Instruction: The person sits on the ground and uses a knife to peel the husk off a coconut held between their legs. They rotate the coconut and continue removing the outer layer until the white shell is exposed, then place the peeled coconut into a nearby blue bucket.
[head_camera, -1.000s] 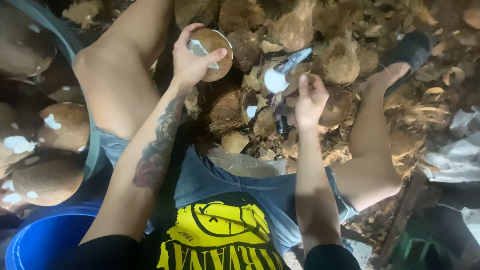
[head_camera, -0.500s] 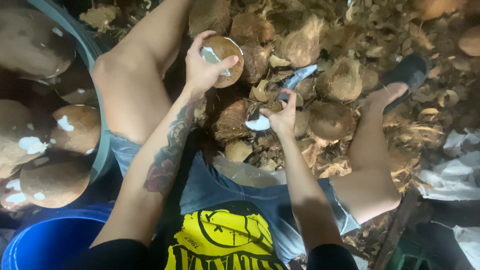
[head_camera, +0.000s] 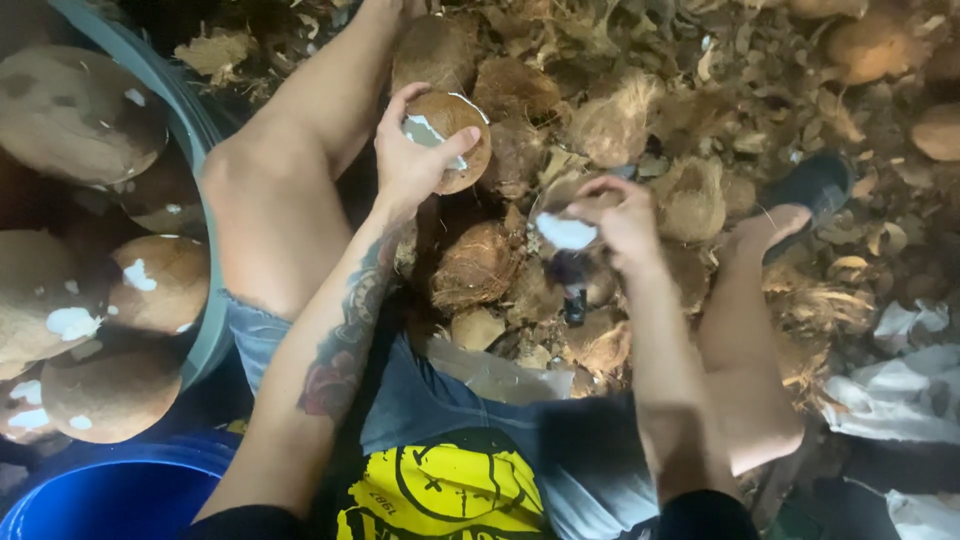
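A: Left hand (head_camera: 408, 165)?
B: Raised above the left knee, forearm angled up, fingers wrapped round a brown coconut (head_camera: 447, 140) with a chipped white patch facing the camera. Firm grasp.

A: Right hand (head_camera: 622, 222)?
B: Lower, between the legs, wrist bent, blurred. Fingers curled about a white-fleshed coconut piece (head_camera: 565, 231); a dark tool (head_camera: 575, 290) sits just beneath, and I cannot tell if the hand holds that too.

A: Surroundings?
B: Husk heap (head_camera: 620, 110) ahead of both hands, crowding the space between the legs. Grey tub (head_camera: 205, 150) of peeled coconuts (head_camera: 160, 283) beside the left leg. Blue bucket (head_camera: 120, 495) near the left elbow. Black sandal (head_camera: 815, 185) on the right foot. White sacks (head_camera: 900, 395) far right.
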